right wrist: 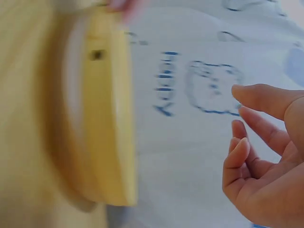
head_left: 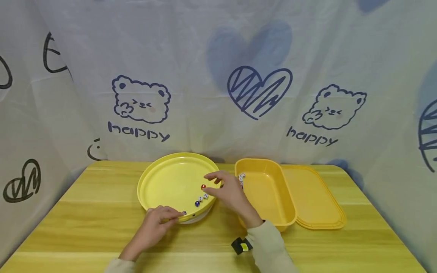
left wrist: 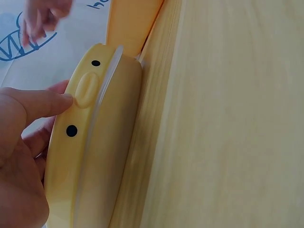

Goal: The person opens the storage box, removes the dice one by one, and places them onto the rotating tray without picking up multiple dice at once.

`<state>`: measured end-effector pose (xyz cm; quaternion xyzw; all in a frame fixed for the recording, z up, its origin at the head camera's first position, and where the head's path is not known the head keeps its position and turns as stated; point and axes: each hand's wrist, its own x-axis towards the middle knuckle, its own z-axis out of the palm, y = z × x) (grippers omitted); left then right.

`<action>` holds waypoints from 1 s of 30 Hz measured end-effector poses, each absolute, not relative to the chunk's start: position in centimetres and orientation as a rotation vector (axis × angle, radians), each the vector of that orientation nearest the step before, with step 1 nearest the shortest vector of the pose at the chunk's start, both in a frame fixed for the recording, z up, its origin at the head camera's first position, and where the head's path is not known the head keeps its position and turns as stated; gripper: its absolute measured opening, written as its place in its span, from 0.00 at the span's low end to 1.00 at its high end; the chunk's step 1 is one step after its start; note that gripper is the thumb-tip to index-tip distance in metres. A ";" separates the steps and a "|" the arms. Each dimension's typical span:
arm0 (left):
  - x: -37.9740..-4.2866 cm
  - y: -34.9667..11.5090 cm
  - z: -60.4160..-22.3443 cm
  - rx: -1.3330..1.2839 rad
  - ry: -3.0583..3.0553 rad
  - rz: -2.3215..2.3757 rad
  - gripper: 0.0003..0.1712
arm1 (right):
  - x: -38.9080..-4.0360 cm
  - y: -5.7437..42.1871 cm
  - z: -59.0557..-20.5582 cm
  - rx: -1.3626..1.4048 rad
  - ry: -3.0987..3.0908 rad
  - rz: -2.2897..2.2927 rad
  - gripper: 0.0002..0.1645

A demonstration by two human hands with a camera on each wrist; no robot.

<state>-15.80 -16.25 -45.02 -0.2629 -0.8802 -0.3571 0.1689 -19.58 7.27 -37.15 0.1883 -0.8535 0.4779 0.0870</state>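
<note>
A round yellow tray (head_left: 167, 182) with a raised rim stands on the table's left half. Inside its right front edge lie a red die (head_left: 203, 187), two white dice (head_left: 203, 197) and a blue die (head_left: 197, 204). My left hand (head_left: 157, 226) pinches the tray's front rim, thumb against the outer wall; a small dark die (head_left: 184, 213) sits by its fingertips. Over the tray's right side hovers my right hand (head_left: 229, 190), thumb and index finger apart around the red die in the head view. The right wrist view shows nothing between those fingers (right wrist: 266, 97).
Right of the tray stands an orange-yellow rectangular box (head_left: 290, 208) holding several white dice (head_left: 241, 177) along its left wall. Its flat lid (head_left: 312, 197) lies beside it on the wooden table (head_left: 78, 212). A printed cloth (head_left: 191, 76) hangs behind.
</note>
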 end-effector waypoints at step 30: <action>-15.9 -16.3 -44.2 -0.704 -2.569 -1.037 0.12 | -30.2 16.2 -37.4 0.008 -2.550 1.617 0.15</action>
